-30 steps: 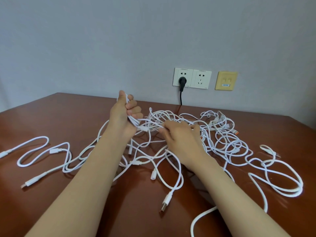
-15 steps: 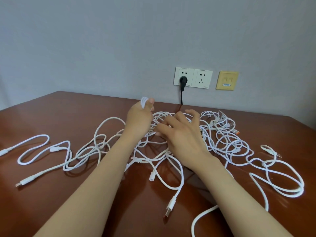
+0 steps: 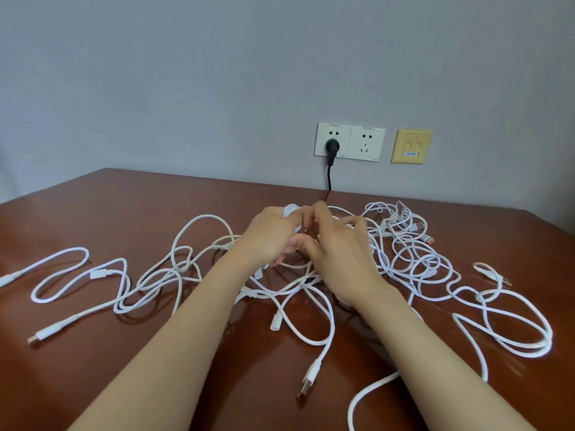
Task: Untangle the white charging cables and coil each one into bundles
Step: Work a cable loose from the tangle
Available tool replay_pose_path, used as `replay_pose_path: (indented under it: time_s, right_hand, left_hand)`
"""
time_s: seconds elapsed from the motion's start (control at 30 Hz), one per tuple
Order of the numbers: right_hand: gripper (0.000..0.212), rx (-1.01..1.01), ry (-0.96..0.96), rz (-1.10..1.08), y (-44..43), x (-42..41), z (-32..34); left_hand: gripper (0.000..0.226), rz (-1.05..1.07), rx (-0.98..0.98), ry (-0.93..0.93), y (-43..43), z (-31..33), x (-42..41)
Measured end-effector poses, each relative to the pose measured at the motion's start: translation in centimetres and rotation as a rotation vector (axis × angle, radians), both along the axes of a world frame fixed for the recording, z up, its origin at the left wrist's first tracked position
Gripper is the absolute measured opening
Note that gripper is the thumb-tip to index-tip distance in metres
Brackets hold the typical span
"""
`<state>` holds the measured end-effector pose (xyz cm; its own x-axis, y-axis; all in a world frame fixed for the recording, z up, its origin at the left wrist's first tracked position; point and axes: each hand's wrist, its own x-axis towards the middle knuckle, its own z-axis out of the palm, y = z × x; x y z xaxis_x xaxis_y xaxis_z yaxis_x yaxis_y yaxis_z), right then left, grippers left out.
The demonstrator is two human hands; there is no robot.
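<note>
Two hands: left hand (image 3: 270,237) clenched on looped white cables (image 3: 199,275), right hand (image 3: 339,247) half-open, touching them.

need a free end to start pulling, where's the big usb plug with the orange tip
In the head view the USB plug lies on the table near the front edge, between the two forearms, just below a hanging white cable loop and nearer the right forearm.

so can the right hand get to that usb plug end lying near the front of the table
Probably yes. The USB plug lies bare on the table with nothing over it, just inside the right forearm. The right hand is busy in the white cables, so it would have to let go first.
</note>
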<state>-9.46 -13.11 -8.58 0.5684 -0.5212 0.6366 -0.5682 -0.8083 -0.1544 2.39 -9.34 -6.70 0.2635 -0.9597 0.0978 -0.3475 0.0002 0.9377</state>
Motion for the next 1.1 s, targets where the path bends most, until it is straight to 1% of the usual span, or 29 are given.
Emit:
replay_pose_path:
  time_s: [0.13,0.2,0.23,0.33,0.37,0.4,0.43,0.53,0.63,0.7,0.8,0.93,1.0,1.1]
  right_hand:
    - [0.023,0.171,-0.101,0.123,0.0,0.0,0.0]
    - [0.018,0.246,-0.114,0.165,0.1,0.1,-0.2]
    - [0.014,0.271,-0.082,0.173,0.1,0.1,-0.4]
    - [0.011,0.239,0.099,0.112,-0.3,-0.3,-1.0]
    - [0.014,0.250,0.134,0.089,-0.5,-0.3,-1.1]
    - [0.021,0.270,0.147,0.072,-0.6,-0.4,-1.1]
    - [0.027,0.288,0.150,0.066,-0.7,-0.4,-1.0]
    - [0.034,0.263,0.129,0.063,-0.5,-0.4,-1.0]
    - [0.033,0.216,0.005,0.096,-0.3,-0.3,-0.7]
    - [0.026,0.170,-0.075,0.105,-0.1,0.1,-0.5]
    - [0.024,0.105,-0.171,0.043,0.2,0.4,-0.5]
    - [0.024,0.134,-0.250,-0.028,0.1,0.5,-0.5]
    - [0.023,0.146,-0.268,-0.055,0.0,0.5,-0.5]
    - [0.026,0.165,-0.303,-0.112,-0.3,0.3,-0.5]
  left_hand:
    - [0.037,0.014,-0.032,0.080,0.0,0.3,0.0]
    - [0.039,0.058,-0.076,0.129,0.0,0.6,0.5]
    - [0.039,0.083,-0.100,0.200,0.0,0.8,0.9]
    - [0.035,0.099,-0.166,0.570,0.4,1.7,2.2]
    - [0.035,0.097,-0.191,0.653,0.5,2.0,2.6]
    - [0.034,0.110,-0.205,0.679,0.6,2.0,2.9]
    - [0.035,0.142,-0.204,0.640,0.6,2.0,3.0]
    - [0.038,0.239,-0.177,0.354,0.2,1.5,2.9]
    - [0.039,0.250,-0.135,0.187,-0.1,1.2,2.4]
    - [0.038,0.251,-0.105,0.131,-0.1,1.1,2.1]
    - [0.042,0.237,-0.094,0.103,0.0,1.1,1.7]
    - [0.058,0.240,-0.076,-0.082,-0.1,1.1,0.6]
    - [0.062,0.191,-0.069,-0.160,0.0,1.0,0.1]
    - [0.056,0.052,-0.051,-0.141,0.2,0.7,-0.5]
